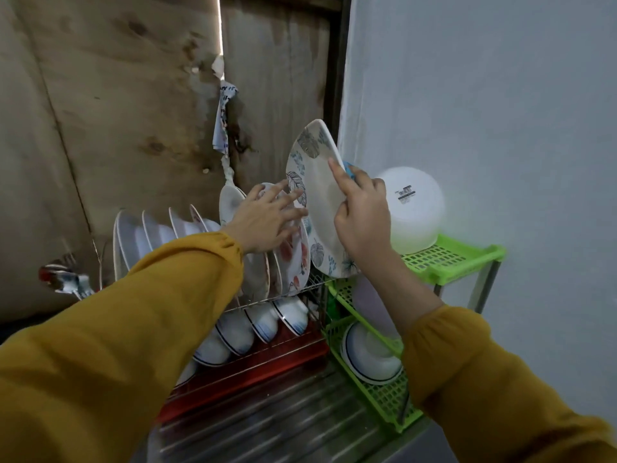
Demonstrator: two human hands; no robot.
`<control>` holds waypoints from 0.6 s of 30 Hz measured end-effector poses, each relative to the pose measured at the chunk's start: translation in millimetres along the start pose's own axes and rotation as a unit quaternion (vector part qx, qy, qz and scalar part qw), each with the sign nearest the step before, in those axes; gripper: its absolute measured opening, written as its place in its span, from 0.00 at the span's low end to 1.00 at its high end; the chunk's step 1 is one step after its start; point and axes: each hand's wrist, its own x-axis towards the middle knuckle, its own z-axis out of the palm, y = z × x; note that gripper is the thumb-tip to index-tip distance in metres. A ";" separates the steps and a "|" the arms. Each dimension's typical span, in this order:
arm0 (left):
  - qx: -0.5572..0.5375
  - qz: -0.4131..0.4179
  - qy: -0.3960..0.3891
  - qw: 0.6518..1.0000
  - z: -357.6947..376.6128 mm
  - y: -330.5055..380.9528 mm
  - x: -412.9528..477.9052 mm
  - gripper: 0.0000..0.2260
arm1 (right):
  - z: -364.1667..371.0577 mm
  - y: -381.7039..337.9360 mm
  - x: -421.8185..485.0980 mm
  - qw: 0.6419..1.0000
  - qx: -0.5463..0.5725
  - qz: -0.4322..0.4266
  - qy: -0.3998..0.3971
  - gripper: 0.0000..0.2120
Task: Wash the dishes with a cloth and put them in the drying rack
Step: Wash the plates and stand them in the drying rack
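Observation:
My right hand (362, 215) grips the right edge of a square leaf-patterned plate (317, 182), thumb across its face, with a bit of blue cloth (350, 170) pinched behind it. The plate stands on edge over the right end of the metal drying rack (300, 292). With spread, straight fingers, my left hand (267, 218) touches a red-flowered plate (295, 259) standing in the rack just left of the leaf plate. Several white plates (147, 235) stand in the rack's upper tier, and bowls (260, 324) lie in its lower tier.
A green plastic shelf (447, 259) stands right of the rack with an upturned white bowl (414, 208) on top and a bowl (370, 359) lower down. Spoons (66, 282) stick up at the left. A wooden wall is behind, a white wall at right, a ribbed steel counter (283, 426) below.

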 end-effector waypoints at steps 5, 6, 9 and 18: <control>-0.065 -0.001 0.101 0.993 17.4 -11.4 -5.5 0.21 | 29.9 8.8 11.7 0.999 -0.013 0.008 -0.046 0.35; -0.067 -0.009 0.123 0.990 19.3 -12.4 -8.8 0.20 | 35.9 10.1 12.6 0.998 -0.016 0.009 -0.053 0.35; -0.067 -0.021 0.152 0.986 24.0 -10.9 -14.2 0.19 | 51.6 15.4 14.8 0.997 -0.030 0.013 -0.077 0.35; -0.052 -0.053 0.162 0.984 27.4 -2.8 -12.4 0.17 | 84.8 29.2 9.8 0.996 -0.004 -0.010 -0.092 0.35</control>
